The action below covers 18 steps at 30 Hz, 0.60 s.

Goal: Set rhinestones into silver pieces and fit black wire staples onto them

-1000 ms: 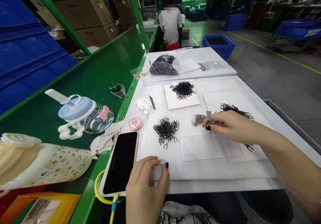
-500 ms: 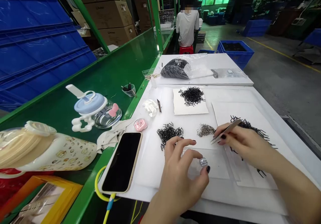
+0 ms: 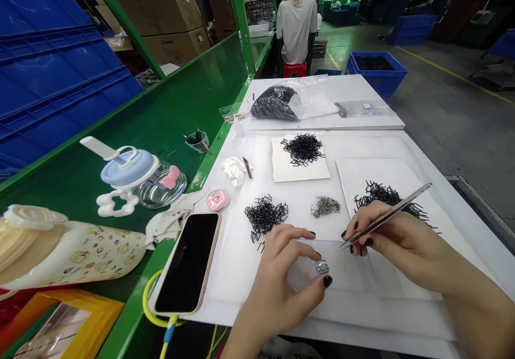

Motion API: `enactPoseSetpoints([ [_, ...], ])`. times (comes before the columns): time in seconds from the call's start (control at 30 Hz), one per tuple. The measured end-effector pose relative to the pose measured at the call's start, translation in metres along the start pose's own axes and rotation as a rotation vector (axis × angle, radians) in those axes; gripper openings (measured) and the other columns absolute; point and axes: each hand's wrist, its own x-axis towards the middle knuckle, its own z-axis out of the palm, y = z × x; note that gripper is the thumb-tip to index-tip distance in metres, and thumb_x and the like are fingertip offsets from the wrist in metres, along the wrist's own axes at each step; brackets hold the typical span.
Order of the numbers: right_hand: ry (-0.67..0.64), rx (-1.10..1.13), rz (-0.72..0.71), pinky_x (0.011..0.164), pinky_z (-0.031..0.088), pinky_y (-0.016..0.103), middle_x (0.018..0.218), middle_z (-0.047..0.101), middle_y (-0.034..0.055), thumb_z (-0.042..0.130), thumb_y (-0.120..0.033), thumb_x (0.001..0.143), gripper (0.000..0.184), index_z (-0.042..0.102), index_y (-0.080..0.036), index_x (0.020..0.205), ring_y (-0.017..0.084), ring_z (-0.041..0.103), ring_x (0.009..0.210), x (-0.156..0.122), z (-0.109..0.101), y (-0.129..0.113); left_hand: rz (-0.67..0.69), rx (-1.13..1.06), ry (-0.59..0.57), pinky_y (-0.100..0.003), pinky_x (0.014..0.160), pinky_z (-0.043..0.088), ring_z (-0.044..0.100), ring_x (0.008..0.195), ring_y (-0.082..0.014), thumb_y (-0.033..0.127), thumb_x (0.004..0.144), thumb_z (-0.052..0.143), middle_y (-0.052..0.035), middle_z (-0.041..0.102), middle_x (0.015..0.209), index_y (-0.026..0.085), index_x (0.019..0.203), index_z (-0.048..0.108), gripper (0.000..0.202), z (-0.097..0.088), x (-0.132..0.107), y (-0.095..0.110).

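- At 6 o'clock, the left hand (image 3: 281, 273) is clamped on a small silver metal piece (image 3: 322, 266), pinched between thumb and fingers above a clear plastic sheet (image 3: 346, 268).
- At 4 o'clock, the right hand (image 3: 396, 243) is clamped on slim steel tweezers (image 3: 392, 214), their tips near the silver piece but apart from it.
- At 11 o'clock, a loose pile of black wire clips (image 3: 265, 217) lies on a white work board (image 3: 229, 289); a small heap of grey metal bits (image 3: 325, 206) sits at 12 o'clock.
- At 10 o'clock, a small clear cup (image 3: 198, 142) holds dark tools.
- At 12 o'clock, a clear plastic bag (image 3: 276, 103) holds black clips.
- At 1 o'clock, a blue crate (image 3: 376, 69) holds dark contents.
- At 12 o'clock, a co-worker (image 3: 296, 29) in a white shirt sits on a red stool beyond a green workbench (image 3: 161, 107); cardboard boxes (image 3: 161, 10) stand at 11 o'clock.
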Motion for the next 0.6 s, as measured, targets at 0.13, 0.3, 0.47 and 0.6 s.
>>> enactPoseSetpoints([
  [0.13, -0.03, -0.001, -0.009, 0.071, 0.061, 0.02, 0.096, 0.063, 0.0001, 0.046, -0.019, 0.102, 0.016, 0.057, -0.031, 0.104, 0.01, 0.068, 0.077, -0.0036, -0.0013, 0.004, -0.001, -0.012, 0.001, -0.044, 0.099, 0.036, 0.05, 0.11, -0.0244, 0.011, 0.081, 0.066, -0.0024, 0.06, 0.118, 0.025, 0.097, 0.058, 0.023, 0.0011, -0.0005, -0.001],
  [0.3, -0.051, -0.022, -0.009, 0.069, 0.06, 0.016, 0.097, 0.063, 0.0002, 0.048, -0.014, 0.1, 0.019, 0.058, -0.029, 0.105, 0.009, 0.067, 0.076, -0.0046, -0.0026, 0.0054, -0.004, -0.029, 0.011, -0.044, 0.1, 0.035, 0.054, 0.11, -0.0243, 0.01, 0.077, 0.071, -0.0019, 0.061, 0.119, 0.024, 0.094, 0.059, 0.025, 0.001, 0.0, -0.0027],
  [0.47, -0.041, -0.031, -0.027, 0.067, 0.059, 0.015, 0.092, 0.064, -0.0003, 0.047, -0.01, 0.099, 0.021, 0.058, -0.028, 0.102, 0.008, 0.067, 0.073, -0.0041, -0.0025, 0.0055, -0.023, -0.045, 0.018, -0.043, 0.098, 0.037, 0.056, 0.109, -0.0243, 0.01, 0.075, 0.074, -0.0021, 0.061, 0.118, 0.024, 0.092, 0.061, 0.026, 0.001, 0.0002, -0.0028],
  [0.6, -0.023, -0.025, -0.036, 0.068, 0.06, 0.016, 0.093, 0.063, 0.0, 0.048, -0.011, 0.099, 0.019, 0.057, -0.028, 0.102, 0.008, 0.067, 0.073, -0.0042, -0.0031, 0.0037, -0.024, -0.053, 0.021, -0.043, 0.098, 0.038, 0.056, 0.11, -0.0243, 0.009, 0.075, 0.074, -0.0021, 0.062, 0.118, 0.024, 0.091, 0.061, 0.026, 0.0013, 0.0, -0.0026],
])
